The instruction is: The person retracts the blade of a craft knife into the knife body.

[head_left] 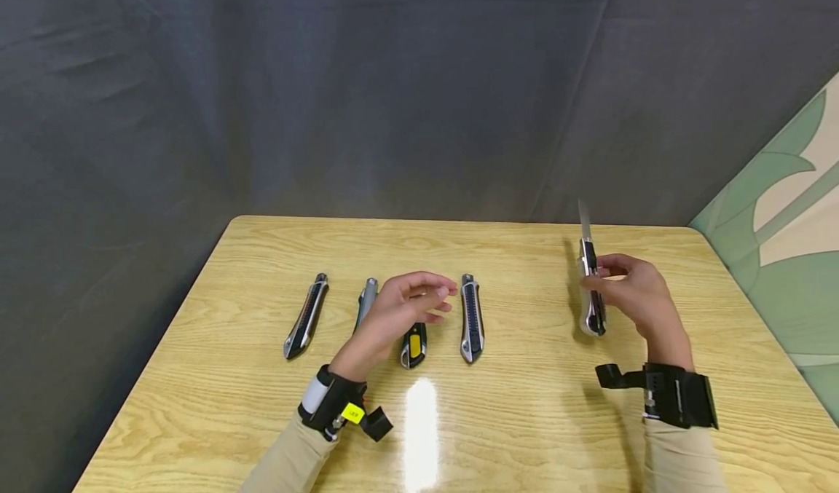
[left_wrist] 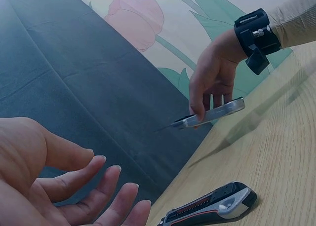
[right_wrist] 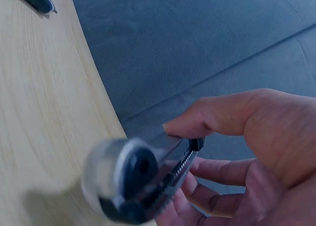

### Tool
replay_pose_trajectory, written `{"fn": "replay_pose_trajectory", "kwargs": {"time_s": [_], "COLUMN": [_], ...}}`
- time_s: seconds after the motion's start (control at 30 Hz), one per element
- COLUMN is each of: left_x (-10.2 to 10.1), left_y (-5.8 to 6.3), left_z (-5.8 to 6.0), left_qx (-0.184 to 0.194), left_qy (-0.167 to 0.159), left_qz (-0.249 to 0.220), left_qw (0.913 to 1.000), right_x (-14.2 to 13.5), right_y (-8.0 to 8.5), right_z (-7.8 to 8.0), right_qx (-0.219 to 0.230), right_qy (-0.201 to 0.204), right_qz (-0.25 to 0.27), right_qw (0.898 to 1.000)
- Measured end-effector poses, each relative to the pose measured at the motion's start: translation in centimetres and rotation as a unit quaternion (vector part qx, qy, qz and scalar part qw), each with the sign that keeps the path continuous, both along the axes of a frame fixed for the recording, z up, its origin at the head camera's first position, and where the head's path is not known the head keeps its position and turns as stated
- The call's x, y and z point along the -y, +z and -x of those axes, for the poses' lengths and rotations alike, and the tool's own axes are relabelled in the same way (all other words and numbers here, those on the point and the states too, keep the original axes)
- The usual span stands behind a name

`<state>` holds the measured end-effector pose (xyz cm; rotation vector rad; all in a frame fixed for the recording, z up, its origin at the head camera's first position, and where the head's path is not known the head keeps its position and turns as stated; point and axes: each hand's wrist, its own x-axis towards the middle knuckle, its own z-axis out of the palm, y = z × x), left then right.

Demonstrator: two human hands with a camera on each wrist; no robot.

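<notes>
My right hand (head_left: 632, 289) pinches a silver-and-black utility knife (head_left: 592, 289) between thumb and fingers, above the right part of the table. Its blade (head_left: 585, 220) is out and points away from me. In the right wrist view the butt end of the knife (right_wrist: 131, 176) is near the camera and blurred. My left hand (head_left: 400, 304) hovers with loosely bent fingers and holds nothing. Below it lie a knife with a yellow patch (head_left: 414, 347) and a grey knife (head_left: 367, 296), both partly hidden. Just right of the left fingertips lies another utility knife (head_left: 472, 318).
A further utility knife (head_left: 306, 317) lies at the left of the wooden table (head_left: 511, 405). A dark cloth (head_left: 419, 100) hangs behind the table's far edge. At the right is a leaf-patterned cloth (head_left: 793, 260). Both wrists wear black camera straps.
</notes>
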<state>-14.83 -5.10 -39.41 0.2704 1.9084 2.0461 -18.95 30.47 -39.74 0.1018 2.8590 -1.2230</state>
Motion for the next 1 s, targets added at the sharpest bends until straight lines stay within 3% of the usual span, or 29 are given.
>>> {"fn": "replay_pose_trajectory", "kwargs": {"time_s": [0.47,0.8,1.0], "left_x": [-0.7,-1.1,-1.4], "left_y": [-0.5,-0.9,-1.3], "left_z": [-0.1,-0.3,-0.5], "left_qx": [-0.002,-0.005,-0.009], "left_qy": [0.001,0.007,0.001], "left_qz": [0.004,0.012,0.013], "left_qw": [1.0,0.9999,0.9999], "right_x": [4.5,9.5,11.8], "right_y": [1.5,0.5,1.1], "right_z": [-0.4,-0.1,-0.5], "right_qx": [-0.017,-0.007,-0.02], "right_qy": [0.037,0.071,0.078], "right_qz": [0.016,0.026,0.043], "right_qw": [0.999,0.997,0.996]}}
